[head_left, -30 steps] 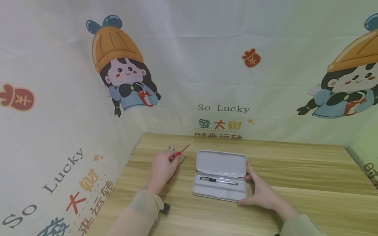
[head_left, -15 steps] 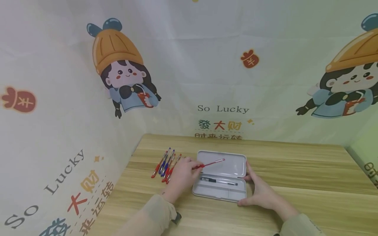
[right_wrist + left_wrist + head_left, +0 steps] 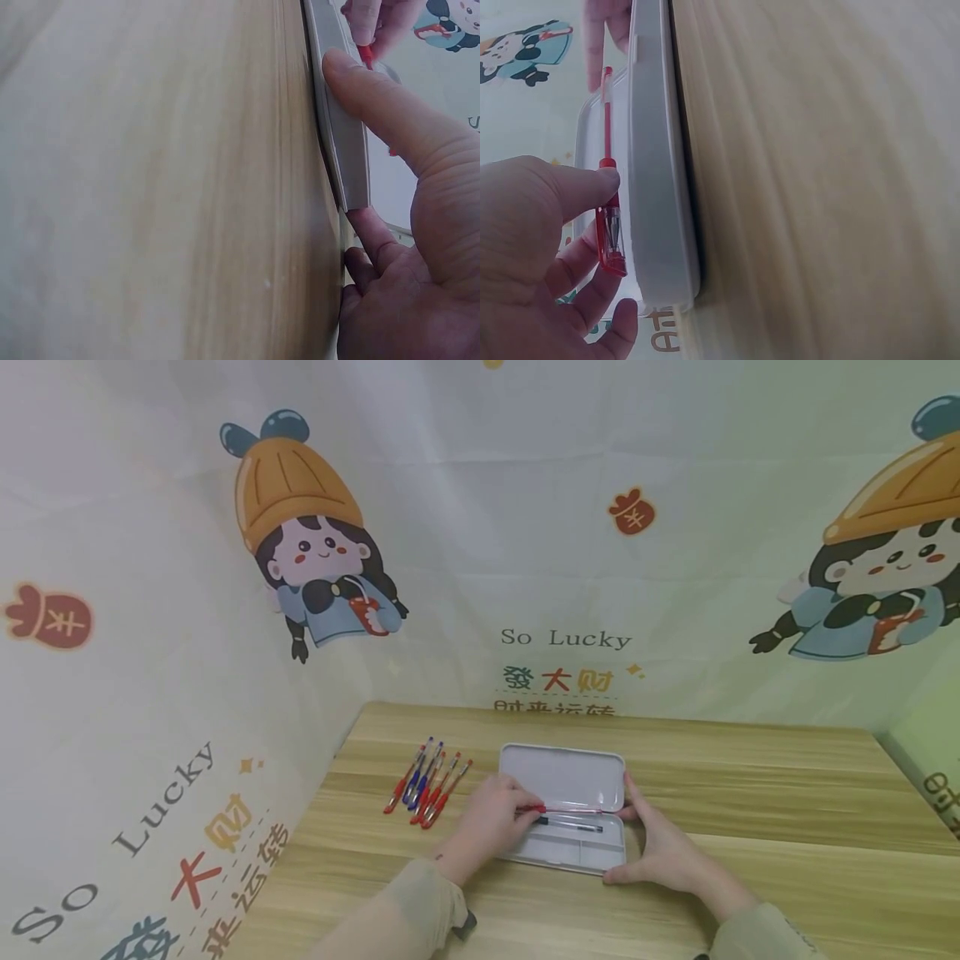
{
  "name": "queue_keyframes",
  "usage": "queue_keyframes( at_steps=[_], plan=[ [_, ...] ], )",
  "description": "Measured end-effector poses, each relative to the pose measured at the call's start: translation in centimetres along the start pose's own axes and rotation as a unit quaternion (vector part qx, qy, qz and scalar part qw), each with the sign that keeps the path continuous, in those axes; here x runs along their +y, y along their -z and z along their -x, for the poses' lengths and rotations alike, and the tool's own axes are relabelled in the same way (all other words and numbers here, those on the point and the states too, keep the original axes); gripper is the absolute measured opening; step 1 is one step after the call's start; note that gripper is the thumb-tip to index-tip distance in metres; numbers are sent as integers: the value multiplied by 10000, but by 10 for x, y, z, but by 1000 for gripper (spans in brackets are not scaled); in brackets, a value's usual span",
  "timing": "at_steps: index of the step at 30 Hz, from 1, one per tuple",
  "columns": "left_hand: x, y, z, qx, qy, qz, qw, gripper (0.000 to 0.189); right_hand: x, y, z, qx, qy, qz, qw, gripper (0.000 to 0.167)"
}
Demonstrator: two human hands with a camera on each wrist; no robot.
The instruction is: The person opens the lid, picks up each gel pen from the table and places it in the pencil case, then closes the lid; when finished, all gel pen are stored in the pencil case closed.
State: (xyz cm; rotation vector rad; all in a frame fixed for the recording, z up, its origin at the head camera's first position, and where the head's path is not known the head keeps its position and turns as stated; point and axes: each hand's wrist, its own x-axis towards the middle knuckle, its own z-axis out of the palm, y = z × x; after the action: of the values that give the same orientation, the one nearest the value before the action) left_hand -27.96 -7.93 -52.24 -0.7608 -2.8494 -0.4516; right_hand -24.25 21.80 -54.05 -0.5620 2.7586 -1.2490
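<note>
My left hand [image 3: 487,818] pinches a red gel pen [image 3: 608,163] between thumb and fingers, over the rear compartment of a pencil case. The pale grey pencil case [image 3: 551,851] lies with its lid raised toward the back. In that rear compartment lies a black gel pen [image 3: 587,827], its left end hidden by my left hand. The red pen runs lengthwise, close behind the black one. At the case's right end my right hand [image 3: 663,852] holds it, thumb [image 3: 360,82] on the front wall and fingers by the hinge side.
Several red and blue gel pens [image 3: 429,785] lie side by side left of the case on the wooden table [image 3: 720,777]. A printed cloth [image 3: 450,543] hangs behind the table and along its left side.
My left hand has carried the red pen rightward from the pens on the table, past the lid, and down to the rear compartment. My right hand stays at the case's right end.
</note>
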Motion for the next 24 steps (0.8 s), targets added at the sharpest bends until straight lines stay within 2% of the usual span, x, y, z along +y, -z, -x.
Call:
queue_keyframes(
  at_steps=[12,24],
  plan=[
    [2,1,-2,-523,-70,116,9985,18,-1,0,0,20,35,-4,10000,160],
    [-2,-1,-2,-637,44,506,9967,16,-1,-1,0,8,-18,14,10000,159]
  ],
)
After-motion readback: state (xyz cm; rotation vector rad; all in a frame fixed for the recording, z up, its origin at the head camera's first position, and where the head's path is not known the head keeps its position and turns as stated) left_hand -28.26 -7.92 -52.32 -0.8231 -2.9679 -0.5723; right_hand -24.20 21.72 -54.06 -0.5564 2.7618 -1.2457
